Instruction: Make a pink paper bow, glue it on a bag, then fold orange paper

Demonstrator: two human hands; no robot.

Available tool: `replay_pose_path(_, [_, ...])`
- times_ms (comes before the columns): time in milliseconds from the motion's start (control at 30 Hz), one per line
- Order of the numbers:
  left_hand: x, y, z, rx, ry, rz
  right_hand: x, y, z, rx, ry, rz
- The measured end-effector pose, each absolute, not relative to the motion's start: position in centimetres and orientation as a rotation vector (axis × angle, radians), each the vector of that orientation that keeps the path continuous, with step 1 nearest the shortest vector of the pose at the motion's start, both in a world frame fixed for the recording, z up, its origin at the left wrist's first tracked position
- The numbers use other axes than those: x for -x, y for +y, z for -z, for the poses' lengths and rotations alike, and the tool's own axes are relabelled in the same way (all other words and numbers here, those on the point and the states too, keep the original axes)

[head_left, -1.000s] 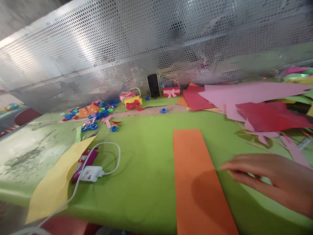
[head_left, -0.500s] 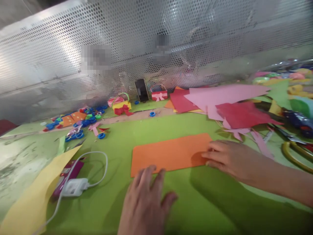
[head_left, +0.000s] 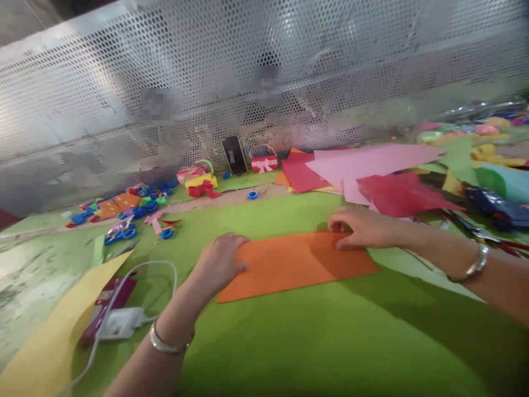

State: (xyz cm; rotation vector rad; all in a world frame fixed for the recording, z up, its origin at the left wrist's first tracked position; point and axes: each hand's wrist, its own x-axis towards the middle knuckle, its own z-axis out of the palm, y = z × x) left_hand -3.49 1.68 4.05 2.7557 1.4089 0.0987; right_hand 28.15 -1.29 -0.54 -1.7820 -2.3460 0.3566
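Our left hand (head_left: pixel 221 260) and right hand (head_left: pixel 363 225), fingers loosely curled, rest near opposite ends of the orange sheet (head_left: pixel 289 267). We cannot tell whether either grips it.

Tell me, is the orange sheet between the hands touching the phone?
Apart. The head view shows bare green tabletop and a tan strip between the orange sheet and the phone.
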Motion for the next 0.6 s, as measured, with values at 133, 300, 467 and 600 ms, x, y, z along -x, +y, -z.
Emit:
replay_pose_path(133, [4.0,0.2,-5.0,-2.84,1.443,-0.312,-28.2,-3.2,-0.1,1.734,-2.243,-0.17])
replay_pose_path(300, [6.2,-4.7,-3.8,-3.048,1.175,-0.784,-28.7,-8.9,0.5,1.453,-2.255,0.246])
replay_pose_path(467, [8.2,-8.5,-1.3,-3.118,0.863,-0.644,-28.9,-14.0,3.1,1.266,-2.402,0.255])
replay_pose_path(600, [9.1,-9.7,-0.6,-3.172,0.806,-0.619,-29.3,-16.4,5.0,1.386,-2.302,-0.005])
